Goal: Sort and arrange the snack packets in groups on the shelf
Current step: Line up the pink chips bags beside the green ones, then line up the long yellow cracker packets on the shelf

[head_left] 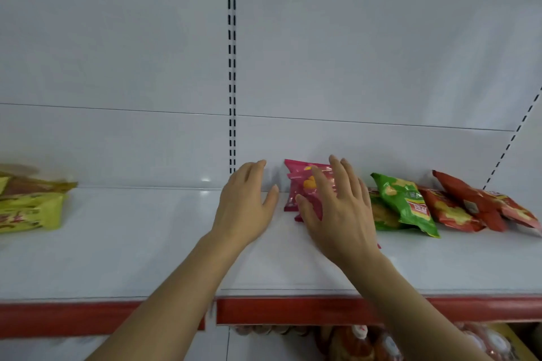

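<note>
Pink snack packets [296, 184] lean against the back panel at the middle of the white shelf [146, 243]. My right hand [337, 208] lies flat over them with fingers spread, hiding their lower right part. My left hand [246, 202] hovers open just left of the pink packets, holding nothing. Right of the pink ones lie green packets [404, 202], then red packets [469, 202] leaning toward the corner. Yellow packets [29, 205] sit at the far left, blurred.
The shelf has a red front edge strip [293, 311]. A slotted upright [232, 67] runs down the white back panel. Below the shelf, a lower level holds bottles and packaged goods [360, 343]. Bare shelf surface lies between the yellow and pink packets.
</note>
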`<state>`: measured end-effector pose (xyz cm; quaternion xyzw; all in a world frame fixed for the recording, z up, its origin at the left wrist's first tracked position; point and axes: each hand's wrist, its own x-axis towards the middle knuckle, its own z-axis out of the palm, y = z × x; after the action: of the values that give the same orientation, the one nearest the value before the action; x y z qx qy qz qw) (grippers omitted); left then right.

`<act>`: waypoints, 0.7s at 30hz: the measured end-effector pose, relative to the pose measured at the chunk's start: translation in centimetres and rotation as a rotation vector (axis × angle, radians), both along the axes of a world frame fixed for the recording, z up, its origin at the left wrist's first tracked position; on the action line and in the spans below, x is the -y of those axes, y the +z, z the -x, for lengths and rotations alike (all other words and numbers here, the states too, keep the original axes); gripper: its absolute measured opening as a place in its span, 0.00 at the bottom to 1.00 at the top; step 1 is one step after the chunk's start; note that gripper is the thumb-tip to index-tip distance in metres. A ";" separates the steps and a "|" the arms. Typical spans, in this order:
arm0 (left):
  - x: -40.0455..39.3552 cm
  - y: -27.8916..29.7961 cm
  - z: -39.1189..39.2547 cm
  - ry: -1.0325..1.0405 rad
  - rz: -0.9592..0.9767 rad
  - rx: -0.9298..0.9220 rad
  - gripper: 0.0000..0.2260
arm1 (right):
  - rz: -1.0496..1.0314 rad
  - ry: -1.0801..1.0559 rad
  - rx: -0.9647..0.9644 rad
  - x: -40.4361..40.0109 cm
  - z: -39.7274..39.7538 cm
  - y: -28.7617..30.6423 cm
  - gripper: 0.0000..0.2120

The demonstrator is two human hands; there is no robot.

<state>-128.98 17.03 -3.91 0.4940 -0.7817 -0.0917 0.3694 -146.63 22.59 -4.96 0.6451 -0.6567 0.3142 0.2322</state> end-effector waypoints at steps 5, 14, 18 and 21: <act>-1.3 0.2 -8.1 0.095 0.076 0.140 0.29 | -0.053 0.017 -0.007 -0.2 -7.5 0.5 0.31; -3.6 0.4 -26.3 0.365 0.119 0.189 0.28 | -0.146 0.278 -0.031 1.9 -25.9 0.3 0.34; -3.5 0.3 -34.1 0.489 0.093 0.201 0.26 | -0.215 0.407 -0.065 4.0 -33.4 0.4 0.35; -3.0 0.1 -38.9 0.558 0.055 0.224 0.24 | -0.251 0.495 -0.077 6.1 -37.8 0.5 0.38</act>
<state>-90.07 20.03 -3.78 0.6867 -0.6539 0.0896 0.3048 -108.83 16.47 -4.48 0.8211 -0.5035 0.2526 0.0915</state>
